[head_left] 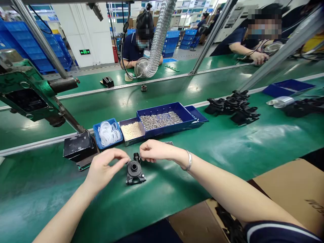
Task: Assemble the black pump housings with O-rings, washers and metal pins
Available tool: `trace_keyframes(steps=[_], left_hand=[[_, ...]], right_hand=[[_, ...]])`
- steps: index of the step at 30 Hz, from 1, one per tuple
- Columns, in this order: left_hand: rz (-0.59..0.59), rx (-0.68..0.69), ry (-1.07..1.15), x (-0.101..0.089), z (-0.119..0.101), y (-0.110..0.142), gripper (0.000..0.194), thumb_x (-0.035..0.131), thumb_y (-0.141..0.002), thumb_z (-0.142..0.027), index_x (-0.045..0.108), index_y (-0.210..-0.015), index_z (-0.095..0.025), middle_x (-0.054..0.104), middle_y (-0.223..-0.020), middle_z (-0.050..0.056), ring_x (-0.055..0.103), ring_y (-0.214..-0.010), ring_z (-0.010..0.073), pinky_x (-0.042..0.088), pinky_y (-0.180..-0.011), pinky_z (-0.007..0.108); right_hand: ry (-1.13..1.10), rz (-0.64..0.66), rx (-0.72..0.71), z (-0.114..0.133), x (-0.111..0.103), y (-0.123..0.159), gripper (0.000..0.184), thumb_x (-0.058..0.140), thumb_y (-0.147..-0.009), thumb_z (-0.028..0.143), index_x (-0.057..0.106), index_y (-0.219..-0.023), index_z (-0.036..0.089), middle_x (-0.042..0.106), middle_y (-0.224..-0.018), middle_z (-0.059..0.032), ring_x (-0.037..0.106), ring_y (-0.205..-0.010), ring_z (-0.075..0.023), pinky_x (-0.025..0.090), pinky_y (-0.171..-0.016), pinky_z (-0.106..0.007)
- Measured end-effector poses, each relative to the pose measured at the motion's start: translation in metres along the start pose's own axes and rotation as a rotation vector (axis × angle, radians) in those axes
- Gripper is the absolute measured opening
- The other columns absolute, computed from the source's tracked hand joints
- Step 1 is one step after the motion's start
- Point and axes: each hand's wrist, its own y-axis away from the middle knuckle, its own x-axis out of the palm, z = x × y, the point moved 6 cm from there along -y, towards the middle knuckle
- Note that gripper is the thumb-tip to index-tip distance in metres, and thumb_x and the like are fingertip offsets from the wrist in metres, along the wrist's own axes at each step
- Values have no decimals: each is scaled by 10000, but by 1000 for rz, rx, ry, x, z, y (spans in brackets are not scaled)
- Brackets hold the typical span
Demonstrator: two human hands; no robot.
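Observation:
A black plastic housing (135,171) with a round raised centre and a short spout lies on the green bench between my hands. My left hand (104,167) is at its upper left, thumb and forefinger pinched together by the rim. Whether those fingertips touch the housing or hold something small, I cannot make out. On the other side, my right hand (155,151) has its fingers curled closed beside the spout. Anything inside them is hidden. Just beyond are a blue tray of white rings (108,133), a bin of small beige pieces (131,131) and a blue bin of metal pins (162,119).
A green press (27,89) with a black base block (79,146) stands at the left. Several black housings (233,106) sit at the right. An open cardboard box (199,222) is near my right arm. Two co-workers (144,37) (253,37) sit across the bench.

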Motion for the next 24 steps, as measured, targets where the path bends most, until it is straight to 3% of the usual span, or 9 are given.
trace_keyframes(steps=[3, 7, 15, 20, 24], left_hand=[[33, -38, 21, 4, 7, 35, 59, 659, -909, -214, 711, -890, -236, 768, -879, 9, 722, -820, 154, 579, -766, 270], [50, -50, 28, 19, 15, 56, 51, 657, -914, -222, 704, -904, -239, 759, -927, 19, 716, -875, 158, 568, -811, 286], [65, 51, -72, 31, 18, 63, 45, 651, -925, -225, 690, -942, -238, 752, -943, 9, 701, -898, 154, 532, -842, 299], [-16, 18, -63, 27, 21, 65, 32, 638, -936, -223, 668, -945, -230, 753, -914, 9, 705, -892, 154, 542, -824, 295], [-5, 118, -169, 32, 17, 62, 26, 634, -938, -222, 659, -946, -222, 760, -907, 19, 709, -858, 166, 536, -812, 321]], right_hand=[[50, -4, -2, 2, 1, -2, 128, 544, -718, 205, 569, -598, 169, 582, -560, 15, 525, -481, -97, 427, -455, -206], [142, -23, -8, 6, 2, 0, 131, 537, -732, 219, 552, -608, 181, 578, -574, 24, 532, -490, -103, 422, -465, -210], [167, -39, 4, 3, 4, 6, 141, 554, -784, 228, 588, -657, 175, 602, -610, 13, 546, -511, -111, 434, -497, -220], [135, -75, -40, 3, 4, 10, 398, 591, -870, 509, 566, -652, 177, 614, -636, 1, 571, -536, -122, 458, -525, -239], [117, -177, -52, -1, -1, 16, 453, 612, -851, 588, 553, -659, 181, 616, -641, -1, 577, -546, -128, 452, -527, -241]])
